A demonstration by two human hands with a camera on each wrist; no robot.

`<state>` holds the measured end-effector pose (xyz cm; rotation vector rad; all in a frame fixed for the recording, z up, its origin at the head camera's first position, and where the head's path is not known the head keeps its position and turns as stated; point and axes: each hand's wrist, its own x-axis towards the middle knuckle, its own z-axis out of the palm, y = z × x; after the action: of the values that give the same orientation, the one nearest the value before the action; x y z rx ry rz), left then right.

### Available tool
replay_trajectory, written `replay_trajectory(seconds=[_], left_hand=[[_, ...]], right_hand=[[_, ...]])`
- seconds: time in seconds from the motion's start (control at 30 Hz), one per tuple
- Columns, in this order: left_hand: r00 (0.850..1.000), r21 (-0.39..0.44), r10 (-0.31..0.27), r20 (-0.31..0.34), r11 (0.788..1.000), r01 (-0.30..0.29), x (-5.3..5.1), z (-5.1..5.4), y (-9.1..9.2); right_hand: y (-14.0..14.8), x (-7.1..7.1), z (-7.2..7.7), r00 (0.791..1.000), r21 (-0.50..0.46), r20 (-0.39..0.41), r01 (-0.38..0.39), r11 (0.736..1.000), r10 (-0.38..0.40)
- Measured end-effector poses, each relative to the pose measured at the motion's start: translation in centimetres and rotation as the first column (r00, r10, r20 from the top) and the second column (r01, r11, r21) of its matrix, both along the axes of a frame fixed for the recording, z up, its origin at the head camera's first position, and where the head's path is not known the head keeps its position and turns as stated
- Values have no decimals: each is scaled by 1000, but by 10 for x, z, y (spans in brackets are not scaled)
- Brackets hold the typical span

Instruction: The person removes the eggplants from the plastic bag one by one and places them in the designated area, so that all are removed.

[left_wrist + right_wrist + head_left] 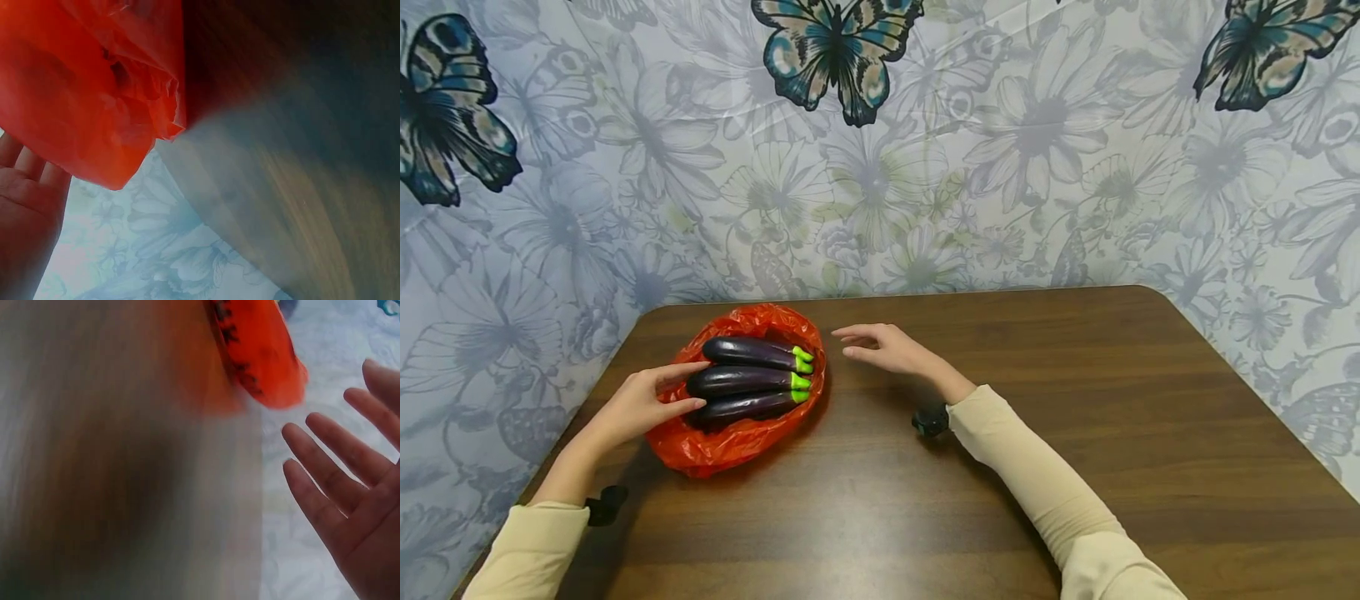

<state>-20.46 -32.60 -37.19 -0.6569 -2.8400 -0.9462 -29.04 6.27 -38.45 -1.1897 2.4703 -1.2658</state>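
Note:
Several dark purple eggplants (pixel 741 381) with bright green stem ends lie side by side in a red plastic bag (pixel 715 454), its rim spread around them. My left hand (pixel 636 406) is at the bag's left rim, thumb and fingers apart and reaching over it to the eggplants' blunt ends. In the left wrist view the bag (pixel 81 112) covers that hand's fingertips. My right hand (pixel 891 348) hovers right of the bag, apart from it and holding nothing. Its fingers (pixel 328 478) are extended and spread in the right wrist view, where dark lettering shows on the bag.
The brown wooden table (pixel 1037 358) extends to the right of the bag and toward the front. Behind it hangs a pale backdrop (pixel 880 183) printed with flowers and butterflies. A dark wrist camera (pixel 930 421) sits below the right wrist, another (pixel 606 506) beside the left.

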Motion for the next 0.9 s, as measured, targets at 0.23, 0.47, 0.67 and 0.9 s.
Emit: replay_trajectory(seconds=[0.23, 0.47, 0.67, 0.9], left_hand=[[1000, 50, -9, 5, 999, 9, -3, 1, -2], [1000, 64, -15, -22, 998, 17, -8, -2, -2], [999, 95, -27, -22, 995, 29, -7, -5, -2], [998, 139, -41, -45, 989, 47, -10, -6, -4]], right_hand=[[-39, -3, -8, 996, 14, 19, 84, 996, -84], [-48, -16, -19, 988, -56, 142, 66, 996, -58], [-48, -25, -31, 944, -161, 330, 69, 985, -12], [-50, -32, -40, 896, -303, 439, 83, 949, 62]])
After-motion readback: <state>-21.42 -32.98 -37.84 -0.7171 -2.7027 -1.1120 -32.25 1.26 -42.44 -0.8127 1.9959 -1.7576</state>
